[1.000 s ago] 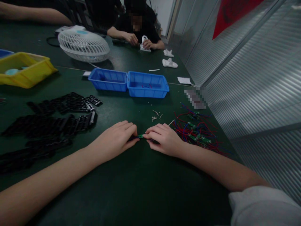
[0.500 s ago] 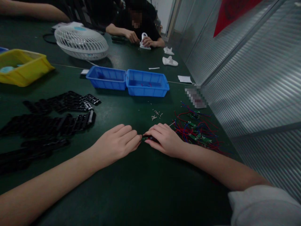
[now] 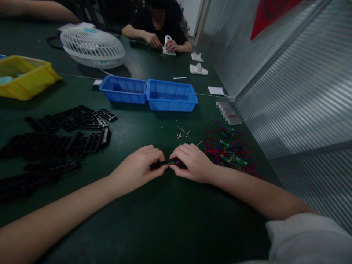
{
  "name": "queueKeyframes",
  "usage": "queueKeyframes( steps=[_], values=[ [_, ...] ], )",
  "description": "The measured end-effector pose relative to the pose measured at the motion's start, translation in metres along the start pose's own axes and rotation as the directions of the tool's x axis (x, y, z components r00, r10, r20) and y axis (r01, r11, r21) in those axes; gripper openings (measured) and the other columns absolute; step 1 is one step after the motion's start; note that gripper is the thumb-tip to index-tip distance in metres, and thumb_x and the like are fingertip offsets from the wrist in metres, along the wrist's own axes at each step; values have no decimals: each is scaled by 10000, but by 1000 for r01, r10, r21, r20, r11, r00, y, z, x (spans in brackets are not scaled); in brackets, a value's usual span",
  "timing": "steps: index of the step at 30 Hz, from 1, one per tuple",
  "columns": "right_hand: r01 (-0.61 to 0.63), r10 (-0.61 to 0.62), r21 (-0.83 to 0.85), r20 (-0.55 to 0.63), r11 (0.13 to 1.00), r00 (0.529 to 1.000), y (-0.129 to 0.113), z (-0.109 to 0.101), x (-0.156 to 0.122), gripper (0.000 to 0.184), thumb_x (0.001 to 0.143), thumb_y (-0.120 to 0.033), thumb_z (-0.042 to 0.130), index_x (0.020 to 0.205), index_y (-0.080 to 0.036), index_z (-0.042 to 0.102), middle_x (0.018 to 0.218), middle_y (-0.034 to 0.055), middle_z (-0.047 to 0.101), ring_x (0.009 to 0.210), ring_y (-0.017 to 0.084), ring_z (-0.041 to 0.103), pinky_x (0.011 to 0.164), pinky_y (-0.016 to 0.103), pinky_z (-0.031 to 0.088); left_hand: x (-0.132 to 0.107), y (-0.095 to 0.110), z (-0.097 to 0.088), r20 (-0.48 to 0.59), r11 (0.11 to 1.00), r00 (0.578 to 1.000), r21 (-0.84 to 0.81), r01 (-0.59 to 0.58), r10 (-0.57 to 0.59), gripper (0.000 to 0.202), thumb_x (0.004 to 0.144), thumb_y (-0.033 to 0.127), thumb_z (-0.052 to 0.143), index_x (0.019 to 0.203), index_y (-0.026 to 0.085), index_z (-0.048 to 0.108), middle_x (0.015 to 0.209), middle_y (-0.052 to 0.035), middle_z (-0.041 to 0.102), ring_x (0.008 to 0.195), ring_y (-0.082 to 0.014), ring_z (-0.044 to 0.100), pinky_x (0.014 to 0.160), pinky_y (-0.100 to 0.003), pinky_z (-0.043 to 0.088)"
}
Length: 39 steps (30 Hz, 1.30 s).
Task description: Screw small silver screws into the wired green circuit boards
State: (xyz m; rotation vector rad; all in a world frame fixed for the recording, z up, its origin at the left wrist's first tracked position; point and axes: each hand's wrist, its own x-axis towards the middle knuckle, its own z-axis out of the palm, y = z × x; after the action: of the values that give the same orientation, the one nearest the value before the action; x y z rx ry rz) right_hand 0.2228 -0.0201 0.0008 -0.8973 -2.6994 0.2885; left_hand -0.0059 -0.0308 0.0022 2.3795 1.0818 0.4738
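Observation:
Between my two hands is a black plastic housing [image 3: 164, 162], with a sliver of green circuit board showing along it. My left hand [image 3: 140, 165] is closed on its left end, thumb below and fingers above. The right end is pinched by my right hand [image 3: 194, 163], whose fingers cover much of it. A thin metal rod [image 3: 199, 143] sticks out beyond the right knuckles; whether that hand holds it I cannot tell. Small screws [image 3: 181, 134] lie scattered just past my hands. Green circuit boards with red and blue wires [image 3: 233, 157] are heaped beside my right hand.
Rows of black plastic housings [image 3: 55, 145] cover the left of the green table. Two blue bins [image 3: 172, 106] stand ahead, a yellow bin [image 3: 30, 86] and a white fan [image 3: 93, 47] farther left. Across the table a person [image 3: 165, 22] handles a white part. A corrugated wall [image 3: 302, 80] borders the right.
My left hand has turned and its grip has shifted, so more of the black housing shows between my hands. My right hand stays almost where it was.

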Motion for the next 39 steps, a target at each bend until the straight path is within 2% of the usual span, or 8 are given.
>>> queueKeyframes(
  steps=[4,8,12,17,25,32,35,39],
  values=[
    [44,-44,8,-1,999,999,0,-1,0,239,955,-346,479,1037,-159,604,969,55,646,883,180,529,758,324,338,1,1,2,-15,1000,1000,4,-27,27,153,903,316,570,834,180,582,758,-9,567,747,-162,525,642,-277,409],
    [22,-22,-9,-19,1000,1000,2,-2,-1,203,921,-360,535,974,-180,612,938,41,643,914,192,515,769,325,340,-1,4,3,-33,988,997,143,-57,62,145,908,326,567,893,181,577,821,-30,608,781,-185,532,691,-316,417],
    [-5,4,-31,-20,1000,1000,3,-3,-1,170,901,-343,555,939,-186,607,913,35,633,918,194,506,770,329,345,-5,4,5,-84,955,984,265,-130,157,145,926,316,556,989,186,571,886,-45,624,811,-197,531,715,-338,392],
    [-32,32,-7,-34,999,999,2,-2,-3,186,899,-355,559,937,-185,624,912,35,633,924,197,508,768,330,356,-5,1,9,-89,907,964,369,-203,252,135,953,293,522,933,175,584,815,-37,598,757,-192,520,670,-329,373],
    [-49,54,65,-82,997,995,5,-1,-5,181,932,-322,542,1007,-183,630,1000,46,643,1004,200,512,844,328,384,6,-4,7,14,941,985,294,-171,174,115,937,277,555,914,164,560,782,-25,574,730,-183,546,650,-299,409],
    [81,-100,-188,-93,979,991,5,0,-7,153,939,-286,524,976,-171,619,1005,56,633,953,199,516,765,326,354,10,-6,9,46,864,949,401,-303,312,102,960,213,480,904,165,551,801,-33,586,740,-192,528,670,-322,400],
    [113,-145,-260,-108,959,983,4,1,-8,115,936,-260,527,935,-173,601,995,41,630,924,187,519,739,322,340,11,-6,6,79,901,957,320,-291,281,108,963,204,464,891,174,539,796,-25,574,744,-182,524,678,-312,401],
    [116,-152,-284,-106,952,983,4,1,-9,98,938,-250,525,924,-179,591,976,26,628,910,178,524,729,321,333,19,-8,-13,211,987,973,110,-113,88,159,985,319,454,926,201,542,846,-10,577,780,-156,554,673,-266,424]
  ],
)
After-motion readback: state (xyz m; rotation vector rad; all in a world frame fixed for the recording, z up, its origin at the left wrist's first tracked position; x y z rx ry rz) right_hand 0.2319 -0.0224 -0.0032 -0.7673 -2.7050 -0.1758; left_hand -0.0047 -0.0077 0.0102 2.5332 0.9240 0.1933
